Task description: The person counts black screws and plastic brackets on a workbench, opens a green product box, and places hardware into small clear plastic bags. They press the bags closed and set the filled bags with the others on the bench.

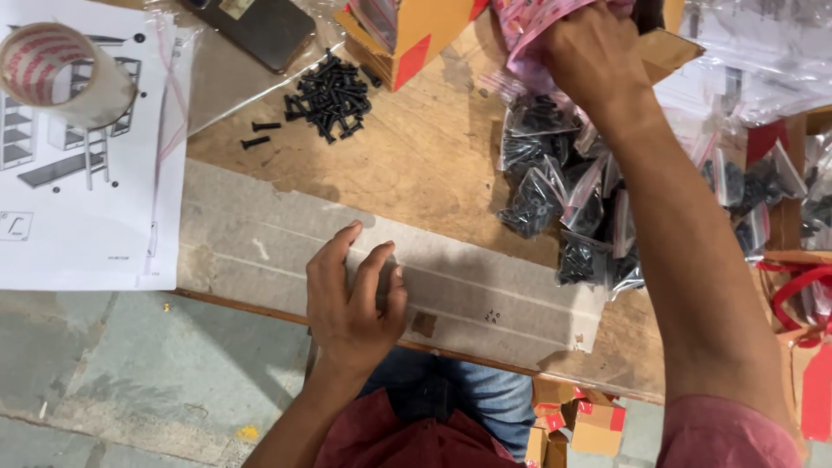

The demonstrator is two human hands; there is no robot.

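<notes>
Tape roll (pixel 61 74) on instruction sheet (pixel 78 217); loose black screws (pixel 329 95); phone (pixel 260 30).

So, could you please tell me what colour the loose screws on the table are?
The loose screws are black, seen best in the head view.

Two hands at a wooden counter (pixel 416 173) strewn with screws

The left hand (pixel 354 299) lies flat on the taped counter edge at 6 o'clock; the right hand (pixel 594 54) closes its grip on a pink bag (pixel 529 30) at 1 o'clock, above small bags of black screws (pixel 572 204). Loose screws (pixel 329 95) lie at 11 o'clock, a tape roll (pixel 61 74) at 10.
</notes>
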